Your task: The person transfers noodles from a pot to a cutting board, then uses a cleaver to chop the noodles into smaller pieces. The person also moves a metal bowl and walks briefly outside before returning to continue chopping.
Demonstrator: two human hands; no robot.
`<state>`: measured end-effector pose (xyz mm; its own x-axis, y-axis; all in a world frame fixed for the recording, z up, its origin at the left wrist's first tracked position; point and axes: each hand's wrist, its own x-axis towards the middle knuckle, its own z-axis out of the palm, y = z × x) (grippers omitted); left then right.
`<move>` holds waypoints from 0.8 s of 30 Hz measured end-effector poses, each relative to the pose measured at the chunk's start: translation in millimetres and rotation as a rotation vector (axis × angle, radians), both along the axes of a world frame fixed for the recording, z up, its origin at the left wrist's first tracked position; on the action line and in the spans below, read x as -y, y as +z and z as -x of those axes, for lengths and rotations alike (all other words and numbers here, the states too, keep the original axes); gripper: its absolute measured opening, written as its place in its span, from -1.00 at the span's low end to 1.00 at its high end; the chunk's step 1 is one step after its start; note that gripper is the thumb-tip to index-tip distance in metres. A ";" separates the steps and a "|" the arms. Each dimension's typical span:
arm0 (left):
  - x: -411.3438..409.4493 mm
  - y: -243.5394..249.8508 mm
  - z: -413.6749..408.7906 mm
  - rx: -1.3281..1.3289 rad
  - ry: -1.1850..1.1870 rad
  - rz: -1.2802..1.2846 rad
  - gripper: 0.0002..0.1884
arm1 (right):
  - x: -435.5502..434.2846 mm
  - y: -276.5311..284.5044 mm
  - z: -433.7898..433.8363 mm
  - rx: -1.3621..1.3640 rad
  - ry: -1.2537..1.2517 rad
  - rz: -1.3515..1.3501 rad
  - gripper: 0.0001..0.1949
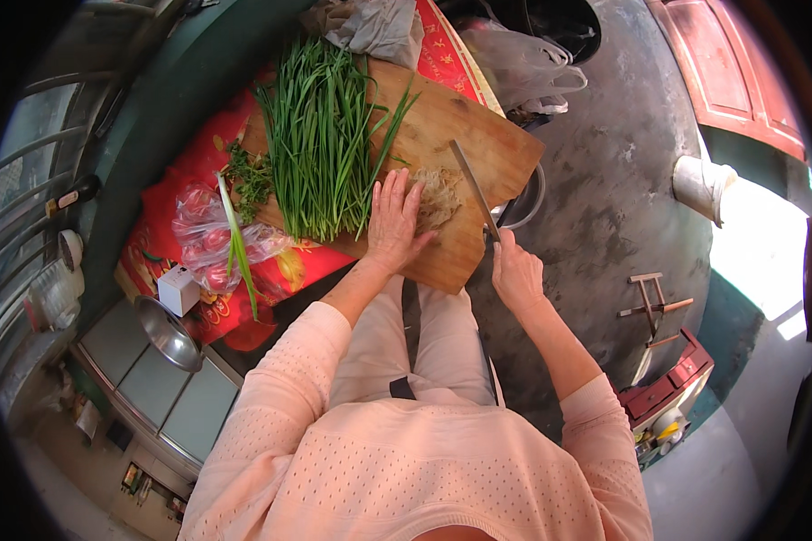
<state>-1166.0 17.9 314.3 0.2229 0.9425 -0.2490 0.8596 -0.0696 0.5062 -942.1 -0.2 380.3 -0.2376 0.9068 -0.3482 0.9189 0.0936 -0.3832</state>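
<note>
My right hand (518, 272) grips the handle of a kitchen knife (472, 182), its blade seen nearly edge-on over the right part of a wooden cutting board (497, 145). My left hand (396, 223) lies flat with fingers stretched out, beside a heap of pale, translucent strands (438, 196). The thumb points toward the knife. Left of that hand, a thick bunch of green garlic chives (321, 142) covers much of the board. A few loose chive leaves (394, 128) lie apart from the bunch. What is under my left palm is hidden.
On the red tablecloth (155, 223) are leafy herbs (249, 179), a scallion (235, 237), a plastic bag of red produce (206, 233) and a white box (178, 291). A metal bowl (169, 333) is at the table's corner. The board overhangs the near edge. A wooden stool (649, 304) stands right.
</note>
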 end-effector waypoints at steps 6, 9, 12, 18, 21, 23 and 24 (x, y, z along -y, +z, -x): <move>0.3 1.4 -15.1 -0.062 -0.005 0.049 0.04 | -4.4 -27.2 2.0 0.005 0.032 0.023 -0.75; 1.0 -5.9 -15.6 -0.127 -0.023 0.067 0.06 | -10.6 -24.7 7.9 0.025 0.055 0.062 -0.76; 0.6 -0.5 -16.2 -0.137 -0.003 0.090 0.04 | -24.0 -20.5 19.1 0.059 0.065 0.141 -0.69; -0.8 -0.8 -15.7 -0.143 0.028 0.009 0.00 | -34.0 -19.5 27.0 0.076 0.030 0.166 -0.69; -2.6 -0.5 -14.4 -0.161 0.021 -0.011 -0.03 | -34.5 -11.8 22.1 0.005 -0.007 0.109 -0.77; -6.8 -2.7 -12.6 -0.159 0.020 -0.047 -0.04 | -29.8 -5.4 16.7 -0.058 -0.035 0.078 -0.83; -4.6 -3.2 -11.8 -0.149 0.021 -0.073 -0.04 | -19.0 0.0 14.0 -0.087 -0.051 0.077 -0.85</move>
<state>-1154.2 22.5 311.0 0.1689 0.9633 -0.2084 0.9264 -0.0830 0.3673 -956.1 18.8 380.4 -0.2245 0.8898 -0.3974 0.8847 0.0151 -0.4660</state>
